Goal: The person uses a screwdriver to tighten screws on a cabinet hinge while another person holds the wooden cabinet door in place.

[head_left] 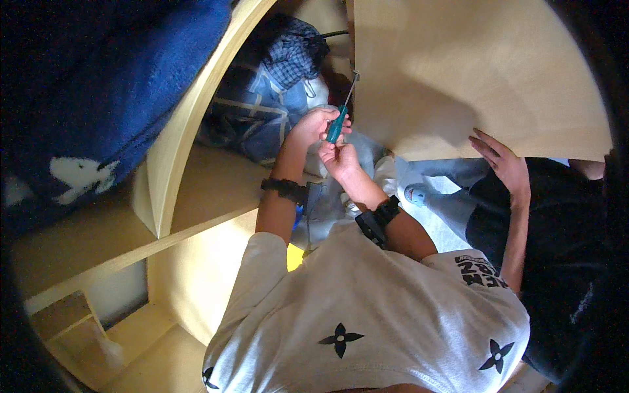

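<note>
A screwdriver [337, 126] with a dark green handle points up and slightly right, its thin metal shaft reaching a small metal fitting [356, 76] at the left edge of a pale wooden panel [458, 72]. My left hand [316, 124] holds the handle near the shaft, the fingertips showing on its right side. Below it, my right hand [339, 159] has its fingers curled at the handle's butt end. Whether the tip sits in a screw is too small to tell.
Another person's hand [501, 160] rests against the panel's lower edge at the right. Wooden shelving [190, 229] stands at left, with dark blue fabric [131, 72] above. Checked cloth [295, 56] and a blue plaid bag [252, 121] lie behind my hands.
</note>
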`<state>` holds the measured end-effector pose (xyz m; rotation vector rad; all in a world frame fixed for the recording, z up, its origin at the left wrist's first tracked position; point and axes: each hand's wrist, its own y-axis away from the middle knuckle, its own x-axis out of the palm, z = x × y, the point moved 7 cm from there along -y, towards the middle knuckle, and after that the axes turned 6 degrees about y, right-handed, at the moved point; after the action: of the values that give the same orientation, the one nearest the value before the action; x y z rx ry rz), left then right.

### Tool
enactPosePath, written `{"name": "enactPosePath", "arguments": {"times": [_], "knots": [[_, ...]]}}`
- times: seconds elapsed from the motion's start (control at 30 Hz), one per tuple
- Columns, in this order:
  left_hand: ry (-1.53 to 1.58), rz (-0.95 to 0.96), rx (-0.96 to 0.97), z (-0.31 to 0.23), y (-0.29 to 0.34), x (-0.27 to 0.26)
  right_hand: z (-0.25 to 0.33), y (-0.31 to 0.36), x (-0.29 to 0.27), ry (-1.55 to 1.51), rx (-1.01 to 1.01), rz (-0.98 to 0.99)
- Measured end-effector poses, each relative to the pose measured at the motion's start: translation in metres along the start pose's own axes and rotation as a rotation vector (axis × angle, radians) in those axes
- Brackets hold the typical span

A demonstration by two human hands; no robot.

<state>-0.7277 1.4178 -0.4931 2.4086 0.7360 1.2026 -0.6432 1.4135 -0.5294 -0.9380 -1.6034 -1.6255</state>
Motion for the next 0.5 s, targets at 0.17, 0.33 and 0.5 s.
{"name": "enactPosePath", "arguments": {"times": [0.17, 0.33, 0.5], "knots": [[0.021, -0.142, 0.011, 0.003, -0.004, -0.019, 0.0, 0.015, 0.024, 0.012, -0.016, -0.036], [-0.317, -0.462, 0.169, -0.015, 0.0, -0.007, 0.011, 0.003, 0.014, 0.177, 0.017, -0.135], [-0.042, -0.188, 0.071, -0.003, 0.008, -0.005, 0.006, 0.017, 0.033, -0.013, -0.025, -0.008]]}}
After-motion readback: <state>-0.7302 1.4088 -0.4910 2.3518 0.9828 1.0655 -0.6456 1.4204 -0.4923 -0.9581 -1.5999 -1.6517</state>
